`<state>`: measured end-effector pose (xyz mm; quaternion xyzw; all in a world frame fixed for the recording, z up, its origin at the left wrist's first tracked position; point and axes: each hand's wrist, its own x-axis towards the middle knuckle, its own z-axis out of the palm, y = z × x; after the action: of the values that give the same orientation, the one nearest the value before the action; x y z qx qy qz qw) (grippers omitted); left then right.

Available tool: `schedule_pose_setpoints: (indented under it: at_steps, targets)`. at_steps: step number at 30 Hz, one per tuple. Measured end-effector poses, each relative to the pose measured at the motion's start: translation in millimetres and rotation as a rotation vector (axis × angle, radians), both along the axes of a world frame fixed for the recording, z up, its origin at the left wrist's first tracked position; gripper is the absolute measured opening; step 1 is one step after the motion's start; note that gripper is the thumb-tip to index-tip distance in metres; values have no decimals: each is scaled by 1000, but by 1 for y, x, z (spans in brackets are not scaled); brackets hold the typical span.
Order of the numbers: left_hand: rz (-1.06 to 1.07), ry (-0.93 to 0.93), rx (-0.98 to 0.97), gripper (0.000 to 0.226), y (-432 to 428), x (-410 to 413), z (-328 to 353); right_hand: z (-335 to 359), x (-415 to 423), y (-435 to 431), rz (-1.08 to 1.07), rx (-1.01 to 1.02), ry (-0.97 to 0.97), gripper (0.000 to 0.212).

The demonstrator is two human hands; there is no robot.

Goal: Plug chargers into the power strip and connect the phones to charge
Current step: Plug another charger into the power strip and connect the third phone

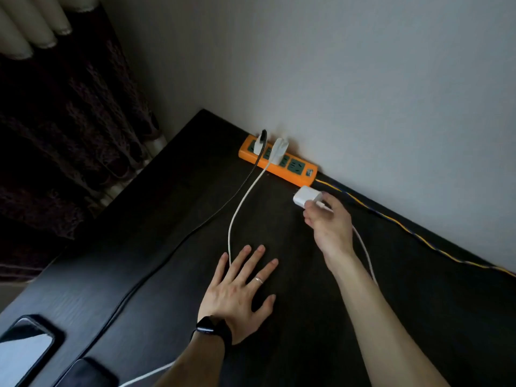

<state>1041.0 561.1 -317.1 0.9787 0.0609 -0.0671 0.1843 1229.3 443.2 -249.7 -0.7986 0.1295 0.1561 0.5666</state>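
An orange power strip (pixel 298 174) lies on the dark table against the wall. Two chargers sit in its left sockets: one with a black braided cable (pixel 223 208) and a white one (pixel 279 148) with a white cable (pixel 240 208). My right hand (pixel 331 222) holds a third white charger (pixel 305 197) just in front of the strip's right end, prongs pointing left, its white cable trailing back along my forearm. My left hand (pixel 237 291) rests flat on the table, fingers spread, over the white cable. Two phones lie at the bottom left: one (pixel 25 350) with a reflective screen, one (pixel 86 372) dark.
The strip's yellow and blue cord (pixel 413 233) runs right along the wall. The dark table (pixel 418 317) ends at its left edge, beyond which hangs a dark curtain (pixel 64 121). A smartwatch (pixel 212 329) is on my left wrist.
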Motion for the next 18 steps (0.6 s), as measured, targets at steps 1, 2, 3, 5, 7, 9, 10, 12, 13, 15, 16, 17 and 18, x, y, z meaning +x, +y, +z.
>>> schedule_pose_setpoints:
  at_steps: [1,2,3,5,7,9,10,12,13,15,16,17,18]
  targets:
    - [5,1,-2,67,1,1,-1,2,8,8,54,-67,-86,48]
    - [8,3,-5,67,2,2,-1,5,16,17,109,-127,-165,48]
    - [7,6,-9,67,2,2,-2,8,24,24,153,-189,-235,47]
    - [0,12,-26,68,3,2,-2,15,38,34,216,-302,-343,46]
    - [-4,8,-31,68,3,3,-2,19,49,39,266,-398,-407,47]
    - [3,9,-29,68,4,2,-3,21,55,43,309,-495,-426,47]
    - [7,1,-19,68,3,3,-2,23,59,42,325,-536,-428,47]
    - [8,1,-9,68,4,5,-1,26,65,41,365,-614,-429,47]
    - [5,5,-8,68,4,5,-1,26,67,40,390,-647,-431,47]
    - [3,7,-7,68,4,6,0,27,69,40,442,-715,-443,46]
    - [4,8,-5,68,4,5,0,28,69,40,464,-746,-453,46]
    - [5,9,-2,68,4,5,1,28,69,40,479,-770,-463,46]
    - [6,10,-3,68,4,4,0,28,69,41,489,-789,-470,45]
